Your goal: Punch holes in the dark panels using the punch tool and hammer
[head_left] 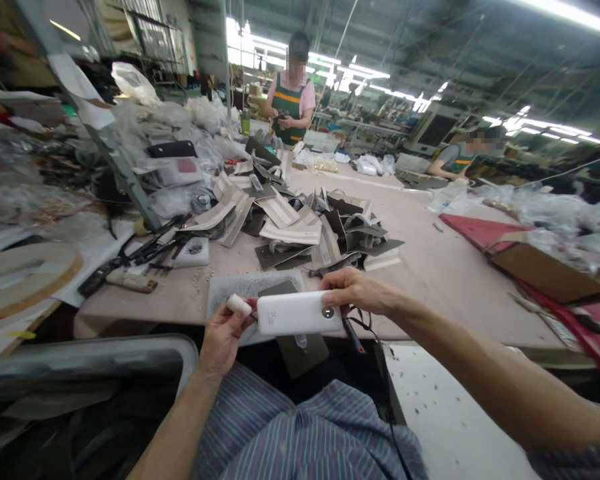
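Note:
My right hand (357, 290) grips the right end of a white power bank (297, 313) with a round button, held level above the table's near edge. A thin dark cable (353, 333) hangs from under that hand. My left hand (225, 333) is at the power bank's left end, its fingers pinched on a small white plug (239, 304). Below the power bank a grey cutting mat (230, 288) lies on the table with a dark leather piece (300, 352) hanging over the edge.
A heap of beige and dark cut leather pieces (300, 223) covers the mid table. Scissors and tools (150, 257) lie at left. A cardboard box (545, 270) on red sheet sits right. One person stands at the far end, another sits at the right.

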Available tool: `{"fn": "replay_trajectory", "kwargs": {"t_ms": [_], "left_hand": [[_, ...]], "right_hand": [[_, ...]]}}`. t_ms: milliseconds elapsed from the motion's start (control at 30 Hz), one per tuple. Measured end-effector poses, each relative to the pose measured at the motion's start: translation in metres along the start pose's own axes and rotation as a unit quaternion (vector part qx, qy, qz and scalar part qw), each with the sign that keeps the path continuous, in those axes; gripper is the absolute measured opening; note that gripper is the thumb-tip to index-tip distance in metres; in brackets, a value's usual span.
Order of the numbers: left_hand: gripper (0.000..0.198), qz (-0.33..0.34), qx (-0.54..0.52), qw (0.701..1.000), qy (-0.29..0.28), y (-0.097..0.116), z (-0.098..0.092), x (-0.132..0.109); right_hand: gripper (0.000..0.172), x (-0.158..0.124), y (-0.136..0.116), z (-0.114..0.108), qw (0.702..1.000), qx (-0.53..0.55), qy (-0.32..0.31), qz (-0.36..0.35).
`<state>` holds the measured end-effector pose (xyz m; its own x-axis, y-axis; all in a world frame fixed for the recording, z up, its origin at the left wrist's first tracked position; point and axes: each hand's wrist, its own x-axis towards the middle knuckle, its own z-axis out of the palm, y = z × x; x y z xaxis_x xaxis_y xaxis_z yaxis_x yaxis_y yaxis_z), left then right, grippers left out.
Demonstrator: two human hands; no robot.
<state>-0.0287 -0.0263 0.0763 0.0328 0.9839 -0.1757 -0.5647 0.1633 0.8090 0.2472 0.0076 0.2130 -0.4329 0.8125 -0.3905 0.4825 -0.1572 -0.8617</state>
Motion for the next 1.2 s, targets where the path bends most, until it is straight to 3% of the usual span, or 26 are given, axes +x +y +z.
{"fn": "replay_trajectory", "kwargs": {"t_ms": [100,200,433,700,833,967,1067,1200], "left_hand": [[0.038,-0.032,-0.015,0.998,-0.053,0.016,-0.004,-0.010],[0.038,-0.052,-0.009,0.992,-0.112,0.019,-0.012,-0.018],[0.038,-0.102,0.022,0.983,-0.153,0.001,-0.022,-0.017],[0.037,-0.158,0.007,0.963,-0.216,-0.013,0.006,-0.025],[0.039,-0.131,-0.040,0.968,-0.209,-0.013,0.022,-0.021],[0.037,-0.099,-0.024,0.977,-0.188,-0.014,0.037,0.021],[0.040,-0.095,0.053,0.973,-0.203,-0.019,0.053,0.071],[0.049,-0.086,0.108,0.958,-0.251,-0.045,0.091,0.139]], "right_hand": [[0.025,0.026,-0.021,0.000,0.994,-0.053,-0.095,0.002],[0.019,0.043,-0.033,0.002,0.985,-0.104,-0.141,-0.004],[0.016,0.047,-0.037,0.000,0.983,-0.115,-0.140,0.024],[0.018,0.024,-0.030,-0.016,0.987,-0.085,-0.110,0.079],[0.019,-0.018,-0.030,-0.038,0.979,-0.174,-0.076,0.069],[0.022,-0.094,-0.019,-0.059,0.959,-0.245,0.039,0.139],[0.015,-0.158,-0.006,-0.050,0.924,-0.293,0.081,0.234],[0.010,-0.220,0.017,-0.014,0.882,-0.270,0.034,0.385]]}}
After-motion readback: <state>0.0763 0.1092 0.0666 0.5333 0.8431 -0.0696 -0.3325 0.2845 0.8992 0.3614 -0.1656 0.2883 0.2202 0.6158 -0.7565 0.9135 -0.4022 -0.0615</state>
